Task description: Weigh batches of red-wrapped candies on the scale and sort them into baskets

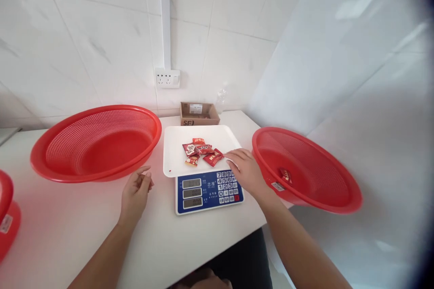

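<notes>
Several small wrapped snacks in red packaging [190, 149] lie in a loose pile on the white tray [176, 137] of a digital scale [210, 192]. My right hand [246, 169] reaches over the tray's right edge, its fingertips and thumb pinching the end of the rightmost red snack packet [213, 157]. Left of the scale, my left hand [134, 192] hovers above the table with loosely curled fingers, and nothing shows in it. The scale has a blue front panel with three small displays and a keypad, which my right hand partly covers.
A large red mesh basket [42, 162] stands at the left; another red basket [342, 203] at the right has red packaging inside. Part of a red container [7, 230] shows at the far left. A cardboard box [200, 122] and clear plastic [222, 97] are by the wall.
</notes>
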`<control>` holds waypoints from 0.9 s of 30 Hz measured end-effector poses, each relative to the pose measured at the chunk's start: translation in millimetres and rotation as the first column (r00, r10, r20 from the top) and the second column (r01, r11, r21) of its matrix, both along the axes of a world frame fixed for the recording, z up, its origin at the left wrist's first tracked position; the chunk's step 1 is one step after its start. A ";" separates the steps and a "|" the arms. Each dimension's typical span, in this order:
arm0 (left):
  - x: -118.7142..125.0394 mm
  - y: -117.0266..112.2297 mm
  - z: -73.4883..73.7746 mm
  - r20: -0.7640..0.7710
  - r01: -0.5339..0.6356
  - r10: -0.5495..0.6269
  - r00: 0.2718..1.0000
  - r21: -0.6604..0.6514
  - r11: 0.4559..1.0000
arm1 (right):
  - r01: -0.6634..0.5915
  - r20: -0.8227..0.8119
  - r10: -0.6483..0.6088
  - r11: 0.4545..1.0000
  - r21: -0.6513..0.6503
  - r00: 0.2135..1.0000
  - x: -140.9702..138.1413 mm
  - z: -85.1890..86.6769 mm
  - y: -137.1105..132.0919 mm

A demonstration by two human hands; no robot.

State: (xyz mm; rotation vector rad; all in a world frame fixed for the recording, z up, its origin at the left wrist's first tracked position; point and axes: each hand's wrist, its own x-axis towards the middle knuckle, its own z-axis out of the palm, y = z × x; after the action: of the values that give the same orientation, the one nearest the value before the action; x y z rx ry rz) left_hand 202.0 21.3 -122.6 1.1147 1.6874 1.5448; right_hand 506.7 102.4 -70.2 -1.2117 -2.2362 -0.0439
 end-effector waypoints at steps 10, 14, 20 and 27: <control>1.2 -2.2 3.4 0.041 0.027 -0.026 0.999 -0.021 0.999 | -0.038 0.147 0.085 0.956 -0.292 0.985 -38.7 19.5 16.0; 1.7 -2.3 1.8 0.044 0.032 -0.032 0.999 -0.002 0.999 | -0.015 0.117 0.053 0.952 -0.305 0.992 -42.3 26.8 4.3; 3.1 -4.3 6.5 0.032 0.043 -0.042 0.999 -0.028 0.999 | -0.011 0.028 0.020 0.958 -0.287 0.999 -50.0 27.3 10.2; 3.7 -3.3 8.4 0.060 0.034 -0.032 0.998 -0.042 0.999 | -0.019 0.021 0.025 0.965 -0.261 0.999 -53.7 16.5 22.4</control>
State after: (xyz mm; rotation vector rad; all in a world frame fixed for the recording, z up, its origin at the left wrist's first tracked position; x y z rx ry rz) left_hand 205.8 18.0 -114.2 1.0599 1.6472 1.4993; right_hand 452.9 124.8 -53.7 -1.3273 -2.3307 0.2542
